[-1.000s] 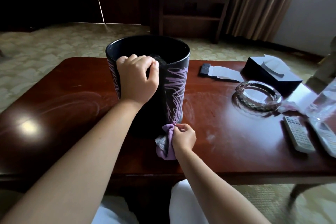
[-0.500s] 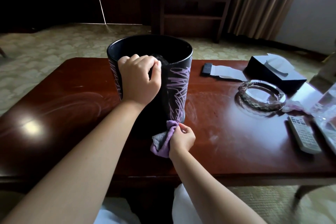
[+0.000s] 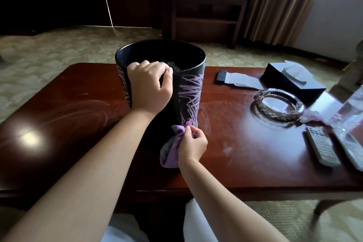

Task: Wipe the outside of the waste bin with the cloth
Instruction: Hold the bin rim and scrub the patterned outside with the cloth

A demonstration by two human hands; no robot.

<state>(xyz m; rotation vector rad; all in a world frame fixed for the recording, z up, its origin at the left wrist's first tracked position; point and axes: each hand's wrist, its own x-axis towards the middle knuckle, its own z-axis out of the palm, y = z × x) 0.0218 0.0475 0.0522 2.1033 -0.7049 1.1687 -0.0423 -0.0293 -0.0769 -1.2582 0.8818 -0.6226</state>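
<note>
A black waste bin (image 3: 188, 92) with purple scribble markings stands upright on a dark red wooden table (image 3: 245, 159), towards the table's near edge. The left hand (image 3: 150, 86) grips the bin's near rim from above, its fingers curled over the lip and the thumb bent against the outer wall beside them. The right hand (image 3: 193, 144) is low on the bin's near side, at its foot; its fingers are curled and pinch a bunched purple and grey cloth (image 3: 172, 147), whose upper end is pressed against the bottom of the bin's wall while its lower end hangs towards the tabletop. To the right of the bin, well apart from it, a glass ashtray (image 3: 279, 105) sits on the table, with a dark tissue box (image 3: 293, 80) behind it. Between the bin and the tissue box lies a small dark flat object on a slip of pale paper (image 3: 242, 79). Farther right of the bin, past the ashtray, a light-coloured remote control (image 3: 322, 145) lies near the table's right end.
</note>
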